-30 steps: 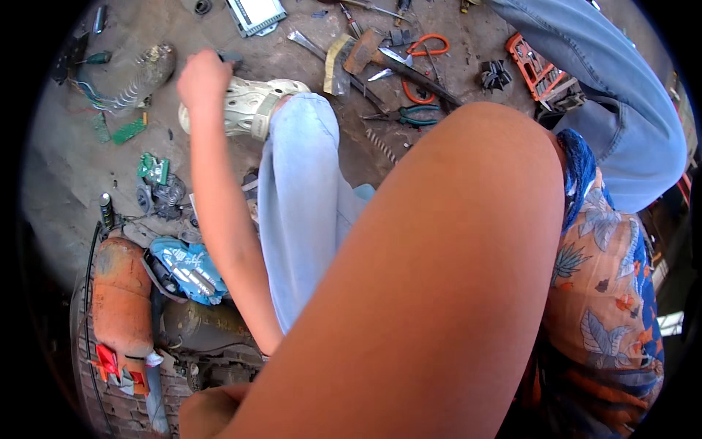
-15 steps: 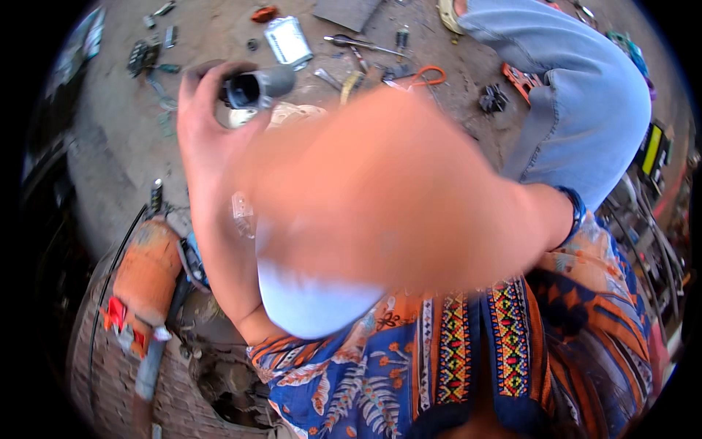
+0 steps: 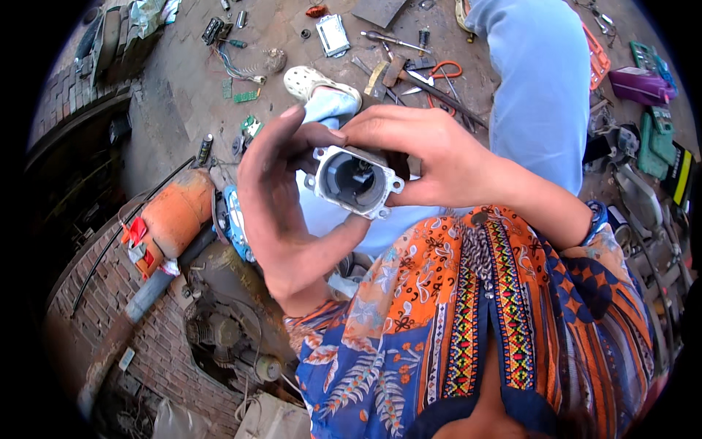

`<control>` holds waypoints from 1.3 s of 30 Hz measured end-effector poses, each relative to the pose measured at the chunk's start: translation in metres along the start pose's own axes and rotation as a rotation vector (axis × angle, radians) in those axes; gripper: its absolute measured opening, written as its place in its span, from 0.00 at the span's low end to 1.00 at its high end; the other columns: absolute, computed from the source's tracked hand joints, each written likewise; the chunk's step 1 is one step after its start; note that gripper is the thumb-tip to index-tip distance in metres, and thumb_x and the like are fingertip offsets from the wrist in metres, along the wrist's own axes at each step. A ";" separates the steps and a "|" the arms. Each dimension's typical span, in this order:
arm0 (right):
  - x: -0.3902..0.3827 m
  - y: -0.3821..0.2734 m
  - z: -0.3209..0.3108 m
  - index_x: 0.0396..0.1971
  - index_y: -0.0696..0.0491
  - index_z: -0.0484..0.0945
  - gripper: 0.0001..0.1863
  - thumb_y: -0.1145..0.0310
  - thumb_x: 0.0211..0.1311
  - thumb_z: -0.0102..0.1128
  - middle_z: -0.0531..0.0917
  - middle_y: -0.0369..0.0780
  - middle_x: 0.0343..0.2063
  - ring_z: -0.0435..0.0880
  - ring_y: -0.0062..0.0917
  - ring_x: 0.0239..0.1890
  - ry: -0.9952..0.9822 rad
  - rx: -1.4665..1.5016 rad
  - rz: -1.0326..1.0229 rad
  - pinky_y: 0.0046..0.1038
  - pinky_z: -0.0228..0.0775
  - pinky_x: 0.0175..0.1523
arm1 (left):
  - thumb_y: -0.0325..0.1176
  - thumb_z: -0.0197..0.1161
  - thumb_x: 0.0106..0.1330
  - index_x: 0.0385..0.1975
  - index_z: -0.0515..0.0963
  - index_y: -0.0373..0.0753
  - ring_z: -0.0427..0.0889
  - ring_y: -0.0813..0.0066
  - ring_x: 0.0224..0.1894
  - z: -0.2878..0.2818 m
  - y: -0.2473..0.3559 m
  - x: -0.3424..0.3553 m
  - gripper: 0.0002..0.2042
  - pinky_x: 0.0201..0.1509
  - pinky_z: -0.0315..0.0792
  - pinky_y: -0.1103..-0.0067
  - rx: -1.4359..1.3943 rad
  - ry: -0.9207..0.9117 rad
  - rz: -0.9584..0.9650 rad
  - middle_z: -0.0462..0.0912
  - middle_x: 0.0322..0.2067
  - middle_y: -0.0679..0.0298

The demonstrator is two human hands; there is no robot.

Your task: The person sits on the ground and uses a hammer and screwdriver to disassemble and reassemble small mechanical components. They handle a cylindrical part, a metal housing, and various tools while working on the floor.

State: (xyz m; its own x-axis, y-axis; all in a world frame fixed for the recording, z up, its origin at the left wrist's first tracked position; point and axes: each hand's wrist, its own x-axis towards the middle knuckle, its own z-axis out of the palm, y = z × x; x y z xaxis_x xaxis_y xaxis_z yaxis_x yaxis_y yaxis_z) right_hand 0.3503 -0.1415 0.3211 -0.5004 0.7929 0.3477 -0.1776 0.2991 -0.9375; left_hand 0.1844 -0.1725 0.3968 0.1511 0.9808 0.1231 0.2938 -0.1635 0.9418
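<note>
Grey floor [image 3: 172,80]; metal housing [image 3: 340,181], earlier upper left, now centred.
Our left hand [image 3: 274,212] half-curls around it; our right hand [image 3: 442,154] grips it.

1. We hold a hollow grey metal housing [image 3: 341,180] between our left hand [image 3: 272,212] and right hand [image 3: 437,152].
2. We see its open end facing up toward us, slightly tilted.
3. We find holed lugs around its squarish rim; its dark inside is unclear.

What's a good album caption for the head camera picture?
Left hand and right hand hold a hollow metal case, tools on the floor beyond.
</note>
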 end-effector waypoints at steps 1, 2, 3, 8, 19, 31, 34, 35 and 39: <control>-0.003 0.004 0.005 0.46 0.55 0.73 0.27 0.71 0.40 0.68 0.79 0.43 0.38 0.80 0.36 0.41 -0.009 0.049 -0.006 0.31 0.72 0.44 | 0.20 0.67 0.35 0.57 0.61 0.30 0.75 0.70 0.44 0.004 0.002 -0.008 0.40 0.49 0.66 0.78 -0.025 0.063 -0.020 0.75 0.42 0.55; -0.007 0.008 0.012 0.46 0.55 0.73 0.27 0.71 0.41 0.68 0.79 0.43 0.38 0.80 0.36 0.41 -0.016 0.096 -0.011 0.31 0.72 0.44 | 0.20 0.68 0.34 0.58 0.60 0.31 0.75 0.69 0.45 0.006 0.004 -0.017 0.42 0.49 0.65 0.77 0.003 0.110 -0.071 0.76 0.42 0.54; -0.008 0.010 0.017 0.46 0.55 0.73 0.27 0.72 0.41 0.67 0.79 0.43 0.38 0.80 0.36 0.41 -0.024 0.142 -0.020 0.31 0.72 0.45 | 0.20 0.68 0.34 0.58 0.60 0.31 0.75 0.69 0.45 0.010 0.007 -0.023 0.42 0.49 0.65 0.77 0.004 0.169 -0.092 0.76 0.42 0.54; -0.014 0.017 0.024 0.49 0.61 0.70 0.29 0.79 0.39 0.59 0.75 0.49 0.47 0.75 0.42 0.51 -0.126 0.284 -0.047 0.34 0.67 0.55 | 0.20 0.68 0.34 0.59 0.60 0.32 0.75 0.65 0.48 0.026 0.009 -0.039 0.42 0.53 0.65 0.73 0.083 0.290 -0.132 0.77 0.43 0.52; -0.023 0.032 0.032 0.50 0.59 0.69 0.27 0.76 0.45 0.61 0.76 0.46 0.45 0.76 0.41 0.50 -0.118 0.237 0.012 0.35 0.68 0.52 | 0.13 0.69 0.38 0.60 0.58 0.31 0.74 0.60 0.54 0.039 -0.006 -0.051 0.42 0.59 0.67 0.70 0.213 0.254 -0.116 0.73 0.48 0.52; -0.020 0.036 0.026 0.47 0.54 0.70 0.29 0.79 0.37 0.63 0.78 0.43 0.41 0.77 0.41 0.46 -0.111 -0.016 -0.086 0.37 0.72 0.47 | 0.17 0.73 0.39 0.58 0.60 0.28 0.75 0.62 0.53 0.041 -0.011 -0.056 0.41 0.56 0.69 0.70 0.205 0.304 -0.099 0.74 0.47 0.51; -0.019 0.031 0.024 0.47 0.54 0.70 0.29 0.77 0.38 0.64 0.78 0.42 0.42 0.78 0.39 0.45 -0.100 -0.096 -0.107 0.35 0.73 0.47 | 0.17 0.72 0.38 0.58 0.61 0.28 0.75 0.61 0.52 0.039 -0.012 -0.060 0.40 0.57 0.69 0.70 0.192 0.312 -0.086 0.75 0.47 0.51; -0.018 0.029 0.024 0.47 0.54 0.70 0.29 0.77 0.38 0.65 0.78 0.42 0.42 0.78 0.39 0.45 -0.088 -0.119 -0.123 0.35 0.73 0.46 | 0.16 0.72 0.38 0.58 0.61 0.28 0.75 0.61 0.52 0.039 -0.013 -0.061 0.40 0.57 0.69 0.70 0.186 0.314 -0.078 0.75 0.47 0.51; -0.017 0.026 0.023 0.47 0.54 0.70 0.29 0.73 0.39 0.67 0.78 0.39 0.42 0.79 0.36 0.44 -0.088 -0.228 -0.123 0.33 0.75 0.45 | 0.16 0.71 0.39 0.57 0.61 0.28 0.75 0.61 0.52 0.041 -0.015 -0.065 0.40 0.57 0.68 0.69 0.149 0.369 -0.085 0.75 0.47 0.50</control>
State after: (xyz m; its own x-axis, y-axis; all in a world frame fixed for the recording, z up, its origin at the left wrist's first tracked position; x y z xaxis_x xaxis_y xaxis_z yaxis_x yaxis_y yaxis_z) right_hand 0.3352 -0.1595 0.2903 -0.5603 0.6972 0.4471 -0.0514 0.5095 -0.8589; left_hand 0.2088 -0.2378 0.3614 -0.2205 0.9594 0.1760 0.4287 -0.0667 0.9010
